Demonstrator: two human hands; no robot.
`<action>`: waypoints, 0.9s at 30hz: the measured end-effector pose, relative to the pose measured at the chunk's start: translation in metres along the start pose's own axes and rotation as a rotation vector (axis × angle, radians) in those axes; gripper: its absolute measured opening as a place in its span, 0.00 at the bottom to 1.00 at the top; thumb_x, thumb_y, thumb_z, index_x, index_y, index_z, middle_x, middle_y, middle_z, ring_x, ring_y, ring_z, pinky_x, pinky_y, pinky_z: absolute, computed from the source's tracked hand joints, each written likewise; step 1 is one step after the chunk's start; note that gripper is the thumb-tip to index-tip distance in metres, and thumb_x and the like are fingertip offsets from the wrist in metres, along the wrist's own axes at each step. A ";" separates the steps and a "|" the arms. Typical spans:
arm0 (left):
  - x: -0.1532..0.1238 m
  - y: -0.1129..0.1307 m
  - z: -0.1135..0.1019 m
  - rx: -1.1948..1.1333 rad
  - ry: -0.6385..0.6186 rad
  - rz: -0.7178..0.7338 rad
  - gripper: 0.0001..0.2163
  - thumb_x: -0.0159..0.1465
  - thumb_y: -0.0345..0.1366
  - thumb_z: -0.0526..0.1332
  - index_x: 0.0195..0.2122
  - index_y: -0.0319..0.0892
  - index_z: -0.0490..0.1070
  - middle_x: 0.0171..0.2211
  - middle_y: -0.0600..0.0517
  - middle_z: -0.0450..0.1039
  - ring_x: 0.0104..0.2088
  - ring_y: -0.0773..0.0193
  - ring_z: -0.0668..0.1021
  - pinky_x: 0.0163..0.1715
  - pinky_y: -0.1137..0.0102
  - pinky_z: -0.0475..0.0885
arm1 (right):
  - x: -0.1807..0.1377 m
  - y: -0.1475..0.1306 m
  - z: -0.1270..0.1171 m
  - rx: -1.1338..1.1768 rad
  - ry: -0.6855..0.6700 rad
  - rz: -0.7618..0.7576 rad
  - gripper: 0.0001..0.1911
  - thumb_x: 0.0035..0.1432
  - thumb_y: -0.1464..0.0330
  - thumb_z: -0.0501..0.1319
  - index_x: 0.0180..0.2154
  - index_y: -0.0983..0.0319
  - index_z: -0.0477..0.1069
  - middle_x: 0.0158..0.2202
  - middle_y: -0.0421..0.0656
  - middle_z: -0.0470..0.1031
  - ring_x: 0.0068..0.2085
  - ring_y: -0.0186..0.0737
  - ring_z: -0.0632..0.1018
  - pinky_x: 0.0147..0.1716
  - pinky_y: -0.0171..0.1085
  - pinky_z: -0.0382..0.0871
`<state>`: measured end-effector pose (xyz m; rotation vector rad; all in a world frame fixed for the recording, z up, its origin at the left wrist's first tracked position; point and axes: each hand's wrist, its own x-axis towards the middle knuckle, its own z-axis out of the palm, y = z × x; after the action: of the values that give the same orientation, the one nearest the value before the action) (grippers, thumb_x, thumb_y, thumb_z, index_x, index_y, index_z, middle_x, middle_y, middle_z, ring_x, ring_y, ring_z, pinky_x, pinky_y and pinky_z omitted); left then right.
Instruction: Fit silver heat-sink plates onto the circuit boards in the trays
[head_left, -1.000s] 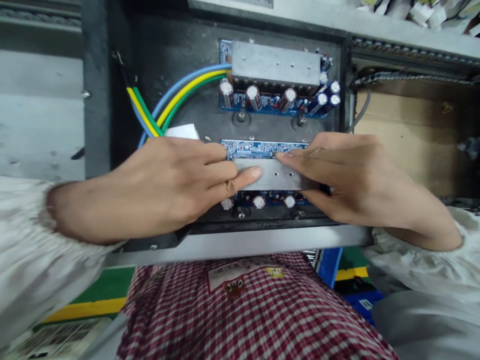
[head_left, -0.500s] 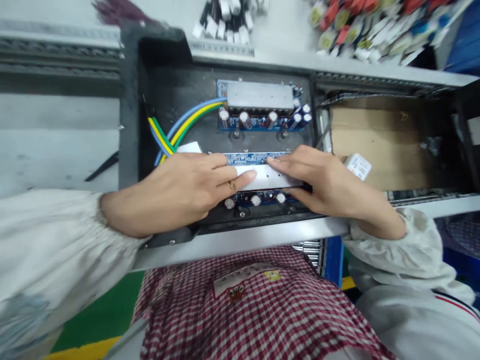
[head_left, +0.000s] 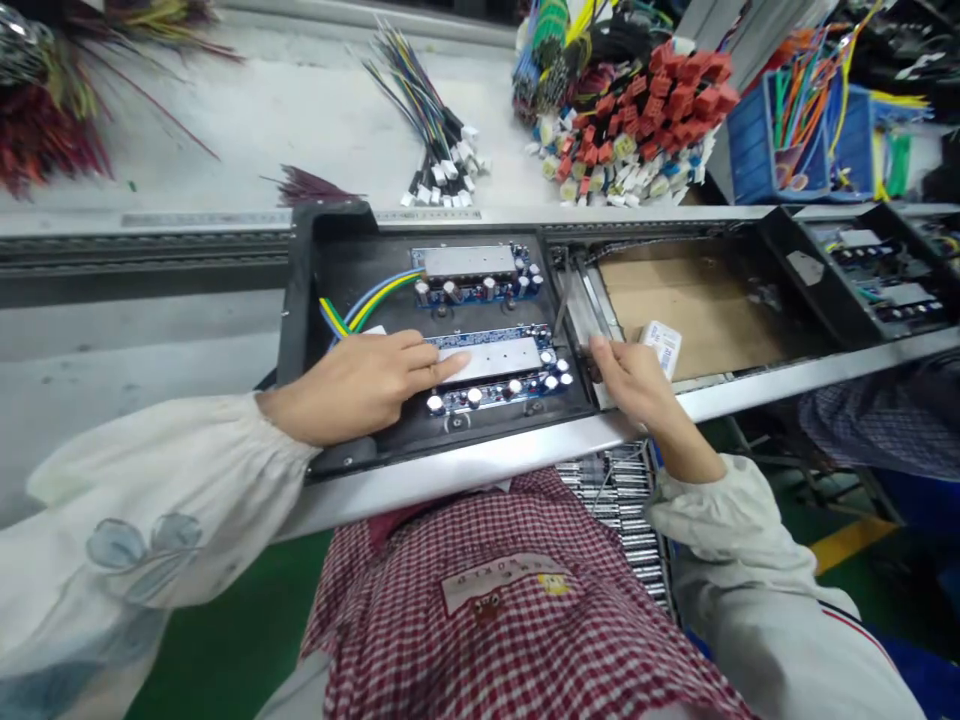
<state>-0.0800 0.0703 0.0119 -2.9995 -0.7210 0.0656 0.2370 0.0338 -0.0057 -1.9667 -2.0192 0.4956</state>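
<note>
Inside a black housing (head_left: 360, 240) lie two blue circuit boards with long silver heat sinks, one behind the other. My left hand (head_left: 367, 385) rests on the left end of the nearer circuit board (head_left: 495, 395). Its thumb presses the heat sink (head_left: 499, 360), and its fingers reach over the far side. Beyond it, the farther circuit board (head_left: 472, 275) lies untouched, with blue and yellow-green wires (head_left: 382, 295) at its left end. My right hand (head_left: 637, 385) is closed at the housing's right end, thumb on top; what its fingers hold is hidden.
A small white labelled box (head_left: 661, 345) sits on cardboard (head_left: 667, 295) right of my hand. Wire bundles with white connectors (head_left: 442, 170) and red connectors (head_left: 667, 95) lie behind the line. Another housing (head_left: 825, 270) stands farther right; a metal rail (head_left: 480, 460) runs along the front.
My right hand has left the nearer circuit board and moved right, to the housing's end. My left hand stays on the board. The view has shifted and shows more of the bench.
</note>
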 end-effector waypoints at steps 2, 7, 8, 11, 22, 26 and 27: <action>0.000 -0.002 0.004 0.019 0.012 0.001 0.30 0.56 0.19 0.49 0.60 0.40 0.62 0.33 0.50 0.72 0.34 0.60 0.71 0.29 0.67 0.66 | 0.005 0.009 -0.002 0.030 -0.029 -0.055 0.31 0.66 0.47 0.38 0.20 0.59 0.58 0.19 0.43 0.66 0.23 0.37 0.67 0.25 0.36 0.55; -0.001 -0.004 0.010 -0.018 0.040 -0.018 0.32 0.56 0.19 0.48 0.63 0.45 0.58 0.31 0.52 0.69 0.34 0.60 0.70 0.27 0.68 0.64 | 0.023 0.021 -0.020 0.070 -0.045 -0.238 0.22 0.65 0.55 0.51 0.28 0.62 0.72 0.28 0.46 0.76 0.30 0.41 0.75 0.31 0.39 0.63; -0.002 -0.004 0.010 -0.032 0.045 -0.024 0.32 0.56 0.20 0.48 0.63 0.46 0.58 0.31 0.52 0.69 0.34 0.59 0.70 0.26 0.68 0.63 | 0.028 0.018 -0.024 0.081 -0.008 -0.318 0.18 0.64 0.58 0.54 0.33 0.63 0.75 0.32 0.48 0.78 0.33 0.43 0.77 0.34 0.40 0.66; -0.001 -0.004 0.009 -0.054 0.041 -0.039 0.32 0.57 0.20 0.48 0.63 0.46 0.58 0.31 0.52 0.69 0.34 0.59 0.69 0.26 0.69 0.62 | 0.040 -0.003 -0.029 0.113 -0.028 -0.675 0.15 0.62 0.63 0.59 0.46 0.65 0.75 0.44 0.49 0.79 0.45 0.46 0.78 0.46 0.44 0.70; -0.003 0.000 0.006 -0.021 -0.035 -0.116 0.30 0.62 0.18 0.47 0.63 0.49 0.57 0.38 0.54 0.72 0.38 0.60 0.65 0.28 0.69 0.60 | 0.062 -0.040 -0.008 -0.070 -0.359 -0.885 0.23 0.53 0.74 0.60 0.53 0.69 0.72 0.45 0.53 0.77 0.44 0.50 0.78 0.43 0.44 0.71; -0.003 0.002 0.005 -0.036 -0.026 -0.094 0.29 0.62 0.17 0.48 0.63 0.46 0.58 0.35 0.55 0.71 0.38 0.61 0.64 0.28 0.69 0.58 | 0.066 -0.042 -0.007 -0.096 -0.359 -0.896 0.24 0.52 0.73 0.60 0.52 0.67 0.72 0.42 0.52 0.78 0.41 0.50 0.78 0.39 0.42 0.69; -0.003 0.002 0.004 -0.047 -0.016 -0.084 0.29 0.62 0.17 0.49 0.62 0.45 0.58 0.34 0.55 0.71 0.37 0.61 0.63 0.28 0.69 0.57 | 0.067 -0.043 -0.008 -0.098 -0.371 -0.904 0.23 0.52 0.73 0.60 0.52 0.67 0.72 0.42 0.52 0.78 0.40 0.50 0.78 0.39 0.42 0.68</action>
<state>-0.0821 0.0678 0.0077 -3.0118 -0.8607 0.0703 0.1994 0.1009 0.0168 -0.8360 -2.8920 0.5486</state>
